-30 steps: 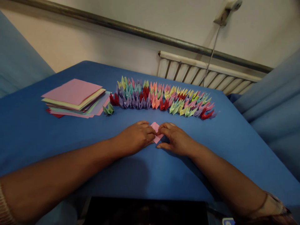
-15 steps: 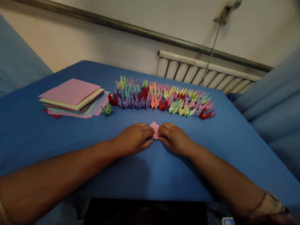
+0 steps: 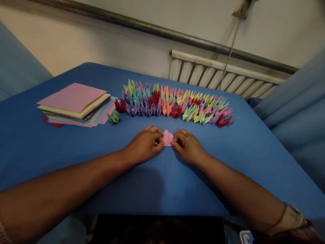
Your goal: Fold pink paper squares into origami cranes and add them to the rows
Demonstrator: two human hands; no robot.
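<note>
A small piece of folded pink paper [image 3: 168,138] lies at the middle of the blue-covered table, its top coming to a point and its lower edge straight. My left hand [image 3: 148,143] pinches its left side between thumb and fingers. On the other side, the thumb and fingertips of my right hand [image 3: 187,144] close on its right edge. The fingers cover both side corners of the paper. Just beyond my hands stand several rows of folded paper cranes [image 3: 152,109] in many colours.
A stack of square coloured paper [image 3: 73,98] sits at the left, pink on top. One green paper crane [image 3: 114,116] stands apart near it. Behind the blue table [image 3: 137,193] are a radiator [image 3: 198,69] and a wall pipe [image 3: 152,27]. Blue curtains [image 3: 297,105] hang at both sides.
The pink paper's lower point has given way to a straight lower edge, and its outline is now triangular. My hands have spread slightly apart along its sides. The view has shifted a little.
</note>
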